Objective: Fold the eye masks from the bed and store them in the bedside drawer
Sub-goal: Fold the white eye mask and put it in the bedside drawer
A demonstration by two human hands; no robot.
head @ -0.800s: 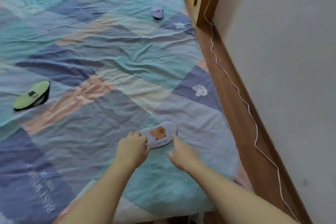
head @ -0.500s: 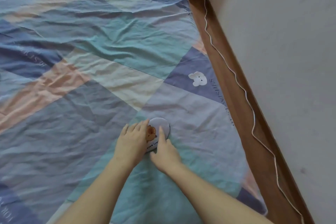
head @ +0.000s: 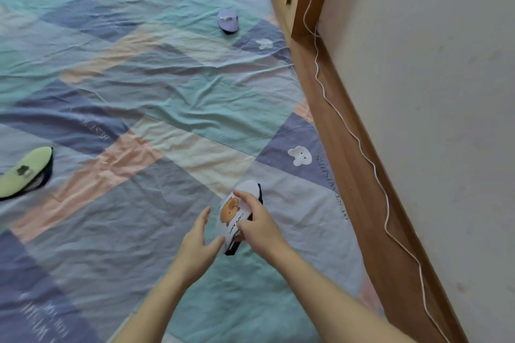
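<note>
While lifted just above the bedsheet, folded white eye mask pinched in right hand, thumb over its printed face; left hand relaxed, thumb touching lower edge.

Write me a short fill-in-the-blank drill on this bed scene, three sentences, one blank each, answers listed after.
1. The white eye mask with the capybara picture is gripped by the ____ hand.
2. The eye mask lying at the left edge of the bedspread is ____ in colour.
3. The purple eye mask lies near the ____ end of the bed, close to the wooden frame.

Missing words: right; green; far
</note>
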